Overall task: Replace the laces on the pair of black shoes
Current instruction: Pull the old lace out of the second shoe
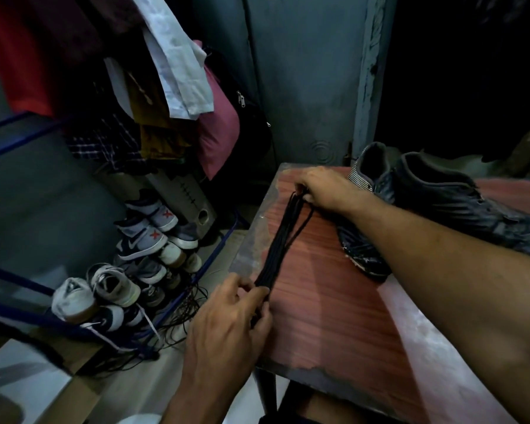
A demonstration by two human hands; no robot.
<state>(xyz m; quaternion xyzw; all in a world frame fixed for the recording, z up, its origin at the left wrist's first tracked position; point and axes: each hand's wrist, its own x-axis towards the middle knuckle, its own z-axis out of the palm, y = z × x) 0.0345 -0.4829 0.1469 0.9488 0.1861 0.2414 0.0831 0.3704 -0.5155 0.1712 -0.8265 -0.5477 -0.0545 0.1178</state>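
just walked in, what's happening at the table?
A person is stretching a bundle of black laces across the red wooden table, left hand pinching the near end, right hand gripping the far end. The two black shoes lie on the table behind the right arm, and no lace shows on them from here. Lacing hasn't started.

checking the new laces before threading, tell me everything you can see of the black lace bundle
The laces are thin black cords gathered into a straight bundle, stretched taut just above the reddish wood-grain table near its left edge. The right hand pinches the far end, where a loop or two splays out; the left hand grips the near end. They look unknotted.
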